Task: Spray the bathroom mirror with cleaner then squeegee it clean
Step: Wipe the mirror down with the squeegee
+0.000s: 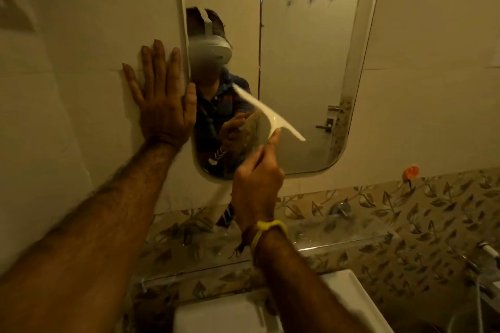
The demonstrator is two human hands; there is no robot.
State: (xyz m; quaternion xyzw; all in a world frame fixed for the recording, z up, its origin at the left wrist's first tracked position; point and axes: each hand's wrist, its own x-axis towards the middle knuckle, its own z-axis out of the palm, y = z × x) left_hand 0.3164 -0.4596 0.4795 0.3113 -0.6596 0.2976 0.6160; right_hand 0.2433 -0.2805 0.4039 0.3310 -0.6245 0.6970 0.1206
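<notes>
Currently I see both bare hands up at the mirror (305, 62), which hangs on a pale tiled wall (81, 35) and reflects the person in a headset plus a white door behind them.

Left hand (162, 105): released, palm flat on the wall, fingers spread and pointing up. Its thumb lies along the mirror's left edge, touching the frame. Nothing is held in this grip.

Right hand (257, 178): clenched around the handle of a white squeegee (267, 113). The thumb tip presses where the handle meets the blade. A yellow band (266, 230) sits on this wrist.

Squeegee: T-shaped, blade tilted, its upper end toward the left and its lower end toward the right. It sits over the lower-middle part of the glass, in front of the reflected torso. I cannot tell whether the blade edge is pressed on the glass or just off it. A blurred patch shows on the glass just left of the handle; I cannot tell what it is.

Below the mirror: a band of leaf-patterned tiles (405, 211), then a clear glass shelf (351, 240) running across under the right wrist. A white basin (346, 295) shows at the bottom edge, partly covered by the right forearm. A small orange object (410, 171) is on the wall, right of the mirror's lower corner.
</notes>
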